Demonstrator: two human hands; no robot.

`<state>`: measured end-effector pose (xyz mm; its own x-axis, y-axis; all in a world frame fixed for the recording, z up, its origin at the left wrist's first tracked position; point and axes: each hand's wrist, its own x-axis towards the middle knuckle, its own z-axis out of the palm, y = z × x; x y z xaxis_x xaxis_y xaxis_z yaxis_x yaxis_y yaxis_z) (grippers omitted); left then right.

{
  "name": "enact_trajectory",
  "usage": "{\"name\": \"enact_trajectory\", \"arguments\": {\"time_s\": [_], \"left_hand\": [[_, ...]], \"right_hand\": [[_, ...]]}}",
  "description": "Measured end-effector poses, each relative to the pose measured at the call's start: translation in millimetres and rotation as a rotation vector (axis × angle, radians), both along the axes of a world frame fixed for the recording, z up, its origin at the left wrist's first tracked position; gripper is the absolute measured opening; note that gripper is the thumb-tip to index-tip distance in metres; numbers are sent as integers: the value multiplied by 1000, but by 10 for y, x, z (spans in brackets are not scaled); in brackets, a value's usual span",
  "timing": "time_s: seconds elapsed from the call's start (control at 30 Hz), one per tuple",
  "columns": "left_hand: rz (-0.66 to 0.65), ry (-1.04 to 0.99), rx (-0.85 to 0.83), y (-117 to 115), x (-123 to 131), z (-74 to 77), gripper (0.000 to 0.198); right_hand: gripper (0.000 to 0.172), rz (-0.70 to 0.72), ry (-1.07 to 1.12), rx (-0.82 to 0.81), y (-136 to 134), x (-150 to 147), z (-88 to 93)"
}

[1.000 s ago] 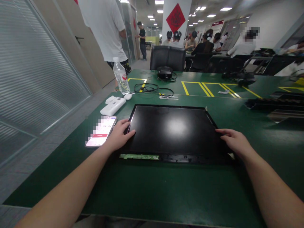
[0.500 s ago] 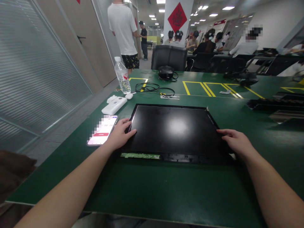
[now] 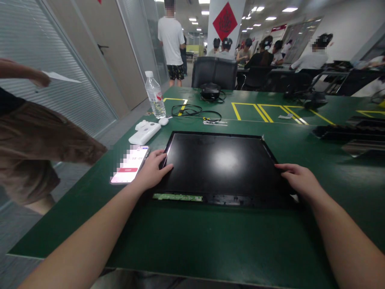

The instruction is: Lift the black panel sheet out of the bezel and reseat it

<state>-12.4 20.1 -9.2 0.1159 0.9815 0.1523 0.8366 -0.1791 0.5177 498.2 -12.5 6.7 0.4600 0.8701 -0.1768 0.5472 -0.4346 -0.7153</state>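
Observation:
A black LCD screen panel (image 3: pixel 204 168) lies flat on the green table, face up, with a bright reflection on it. A strip of green circuit board (image 3: pixel 177 197) runs along its near edge. At the panel's left side, my left hand (image 3: pixel 152 168) holds the edge, its thumb lying over the frame and its fingers at the rim. My right hand (image 3: pixel 296 176) grips the opposite edge, index finger and thumb against the frame; its other fingers are partly hidden. A lit phone (image 3: pixel 130 164) lies just left of my left hand.
Beyond the phone are a white device (image 3: pixel 144 133) and a water bottle (image 3: pixel 155 96). A black cable (image 3: pixel 192 110) lies behind the panel. Dark long parts (image 3: pixel 349 132) rest at the right. A passing person (image 3: pixel 36 144) is beside the table's left edge.
A person holding a white sheet has come into view at the left. The standing person in white has shifted to the right, farther off. My hands and the panel have not visibly moved.

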Motion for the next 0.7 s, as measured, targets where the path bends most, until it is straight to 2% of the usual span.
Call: {"name": "enact_trajectory", "arguments": {"time_s": [0.23,0.4,0.53,0.7], "left_hand": [[-40,55,13,-46,47,91,66],[-106,111,15,-107,2,200,83],[-264,131,16,-164,-72,294,84],[-451,97,-50,-211,-74,384,67]], "right_hand": [[49,9,-9,21,5,-1,7],[49,-9,0,30,-1,6,-15],[49,12,-20,24,8,51,-55],[50,19,-5,35,11,68,-81]]}}
